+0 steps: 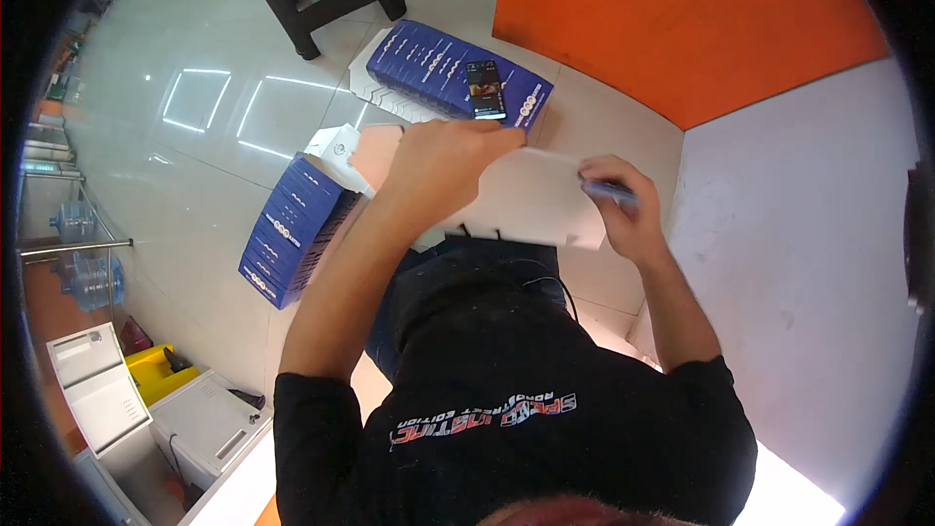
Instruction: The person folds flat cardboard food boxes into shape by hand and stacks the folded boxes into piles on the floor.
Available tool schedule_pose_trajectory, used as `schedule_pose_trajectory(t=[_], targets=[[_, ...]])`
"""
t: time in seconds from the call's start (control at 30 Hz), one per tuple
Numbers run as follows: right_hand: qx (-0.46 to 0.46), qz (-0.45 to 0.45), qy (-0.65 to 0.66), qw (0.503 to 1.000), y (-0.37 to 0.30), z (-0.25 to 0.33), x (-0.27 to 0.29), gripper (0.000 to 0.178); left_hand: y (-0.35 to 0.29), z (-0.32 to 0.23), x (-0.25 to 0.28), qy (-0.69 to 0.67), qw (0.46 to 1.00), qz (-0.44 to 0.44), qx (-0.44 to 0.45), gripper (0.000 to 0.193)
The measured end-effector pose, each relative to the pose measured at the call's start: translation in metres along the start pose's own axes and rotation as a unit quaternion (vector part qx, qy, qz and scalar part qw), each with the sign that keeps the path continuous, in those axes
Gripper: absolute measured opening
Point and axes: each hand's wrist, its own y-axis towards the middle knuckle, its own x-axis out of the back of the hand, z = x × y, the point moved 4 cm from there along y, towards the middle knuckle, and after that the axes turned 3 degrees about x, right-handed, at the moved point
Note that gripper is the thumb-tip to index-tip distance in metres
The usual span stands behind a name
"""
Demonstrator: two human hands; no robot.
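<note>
Between my hands is a pale cardboard carton blank [541, 197], slightly blurred, its white side showing. My left hand [443, 168] is closed over its left part, the fingertips partly hidden. On the right, my right hand [626, 206] pinches a small blue flap or edge that looks part of the same cardboard. Just beyond my left hand, a phone [484, 88] with a lit screen rests on a long row of blue flat-packed cartons [414, 60]. A second row of blue cartons [282, 234] stands left of my left forearm, with white flaps at its far end.
A dark plastic stool [336, 0] stands on the shiny tiled floor [195, 58] at the far side. An orange panel [682, 19] and a pale wall [799, 234] bound the right. White cabinets [200, 419], a yellow object [161, 372] and blue water bottles [93, 278] are at left.
</note>
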Motion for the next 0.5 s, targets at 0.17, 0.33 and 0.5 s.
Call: schedule_pose_trajectory(t=[0.17,0.33,0.5], targets=[[0.118,-0.033,-0.016,0.992,-0.009,0.023,0.025,0.053,-0.069,0.006,0.048,0.011,0.957,-0.262,-0.122,0.013],[-0.119,-0.108,-0.102,0.982,0.024,-0.046,0.061,0.074,-0.106,0.009,0.049,0.027,0.932,-0.321,-0.168,0.017],[-0.262,0.232,0.421,0.837,0.046,-0.067,0.004,0.075,-0.124,-0.001,0.044,0.085,0.909,-0.328,-0.242,0.030]])
